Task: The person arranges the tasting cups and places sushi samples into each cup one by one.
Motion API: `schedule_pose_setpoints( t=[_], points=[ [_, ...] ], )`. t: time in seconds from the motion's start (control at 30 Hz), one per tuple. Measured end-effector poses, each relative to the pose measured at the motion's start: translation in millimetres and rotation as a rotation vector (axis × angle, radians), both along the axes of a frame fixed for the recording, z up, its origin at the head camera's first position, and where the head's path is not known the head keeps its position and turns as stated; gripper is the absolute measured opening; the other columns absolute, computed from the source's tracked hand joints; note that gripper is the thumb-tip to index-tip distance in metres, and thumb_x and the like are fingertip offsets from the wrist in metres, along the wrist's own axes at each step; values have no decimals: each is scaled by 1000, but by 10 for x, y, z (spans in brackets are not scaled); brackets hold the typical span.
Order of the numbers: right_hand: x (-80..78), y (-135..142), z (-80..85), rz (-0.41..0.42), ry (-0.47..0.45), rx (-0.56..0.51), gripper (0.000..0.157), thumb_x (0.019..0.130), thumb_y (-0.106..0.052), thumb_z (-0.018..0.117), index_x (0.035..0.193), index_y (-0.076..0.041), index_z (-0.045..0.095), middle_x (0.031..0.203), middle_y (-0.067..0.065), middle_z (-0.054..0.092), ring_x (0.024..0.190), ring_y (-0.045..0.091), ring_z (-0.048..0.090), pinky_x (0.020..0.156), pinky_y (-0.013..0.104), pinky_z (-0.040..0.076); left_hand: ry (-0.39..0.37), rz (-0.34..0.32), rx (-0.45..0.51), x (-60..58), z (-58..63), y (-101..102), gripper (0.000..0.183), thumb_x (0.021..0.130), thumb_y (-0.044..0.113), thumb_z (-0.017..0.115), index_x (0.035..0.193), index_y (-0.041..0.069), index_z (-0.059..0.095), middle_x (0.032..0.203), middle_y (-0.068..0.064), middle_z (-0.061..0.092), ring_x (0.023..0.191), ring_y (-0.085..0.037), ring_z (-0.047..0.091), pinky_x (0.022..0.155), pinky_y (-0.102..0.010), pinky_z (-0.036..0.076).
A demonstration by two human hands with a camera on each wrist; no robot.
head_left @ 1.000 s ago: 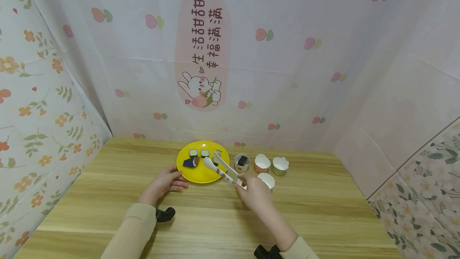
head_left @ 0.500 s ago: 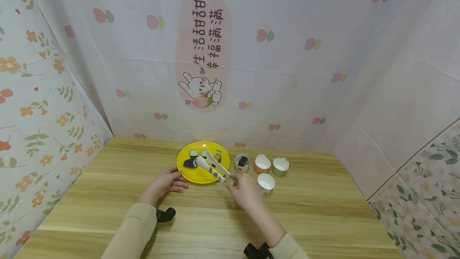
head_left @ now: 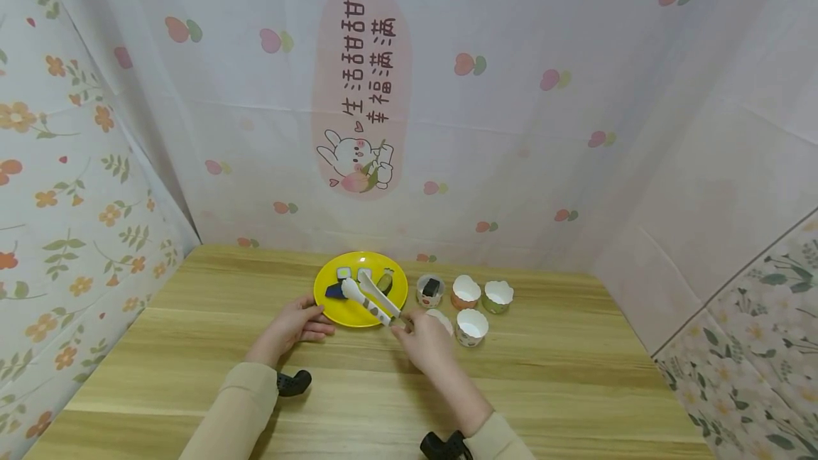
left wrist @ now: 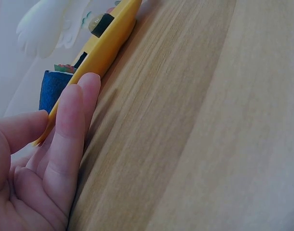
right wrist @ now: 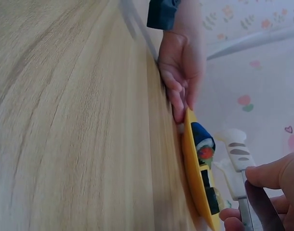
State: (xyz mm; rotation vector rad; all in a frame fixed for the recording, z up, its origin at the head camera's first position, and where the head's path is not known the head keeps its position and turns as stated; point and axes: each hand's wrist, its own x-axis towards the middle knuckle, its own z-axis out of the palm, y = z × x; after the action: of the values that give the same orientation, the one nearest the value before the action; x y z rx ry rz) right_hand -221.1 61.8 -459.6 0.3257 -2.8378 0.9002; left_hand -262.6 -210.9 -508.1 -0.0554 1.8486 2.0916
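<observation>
Head view: low in the centre of the frame, my left hand [head_left: 303, 323] holds the left rim of the yellow plate [head_left: 339, 312] between thumb and fingers, while my right hand [head_left: 427, 341] pinches the white-tipped tongs [head_left: 371, 307]. Their tips stand apart by the navy roll [head_left: 334, 292], which lies at the plate's left side — I cannot tell whether they touch it. The roll looks light and firm, probably a toy, hard to crush; its rounded side could slip from smooth tips. I'd take it across the middle, gently — the filled end seems a poorer hold.
</observation>
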Motion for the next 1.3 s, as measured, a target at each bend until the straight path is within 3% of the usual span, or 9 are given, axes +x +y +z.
schedule_pose_setpoints(
  t=[0.2, 0.37, 0.83, 1.1, 1.3],
  points=[
    [-37, -35, -52, 4, -2, -9, 26, 85, -25, 73, 101, -5, 71, 72, -5, 60, 63, 11, 52, 53, 29, 44, -4, 8, 0, 1, 4, 5, 45, 104, 9, 38, 142, -10, 23, 88, -14, 68, 75, -23, 70, 64, -30, 58],
    [-70, -58, -83, 0, -12, -21, 26, 85, -26, 73, 100, -4, 71, 82, 3, 68, 68, 14, 57, 58, 33, 49, -6, 7, 3, -7, -14, 0, 46, 104, 9, 38, 142, -11, 21, 88, -14, 68, 75, -23, 70, 64, -30, 58],
    [-69, -130, -61, -8, -45, -23, 28, 85, -26, 74, 99, -1, 71, 93, 11, 70, 76, 21, 62, 64, 38, 52, 3, 5, -16, -14, -19, -1, 47, 104, 10, 38, 142, -11, 21, 90, -14, 68, 76, -23, 70, 65, -30, 58],
    [-72, -197, -75, -31, -94, -50, 29, 85, -26, 74, 99, -1, 71, 89, 9, 69, 64, 16, 53, 54, 32, 45, 2, 9, -16, -22, -38, -2, 48, 104, 9, 39, 143, -11, 19, 89, -13, 68, 75, -23, 70, 65, -30, 58],
    [-103, -227, -97, -40, -121, -52, 32, 85, -28, 73, 99, 0, 71, 89, 9, 69, 64, 16, 53, 56, 33, 47, -1, 7, -16, -28, -36, -5, 48, 104, 10, 39, 143, -11, 20, 89, -13, 67, 75, -23, 70, 65, -30, 58]
  ],
)
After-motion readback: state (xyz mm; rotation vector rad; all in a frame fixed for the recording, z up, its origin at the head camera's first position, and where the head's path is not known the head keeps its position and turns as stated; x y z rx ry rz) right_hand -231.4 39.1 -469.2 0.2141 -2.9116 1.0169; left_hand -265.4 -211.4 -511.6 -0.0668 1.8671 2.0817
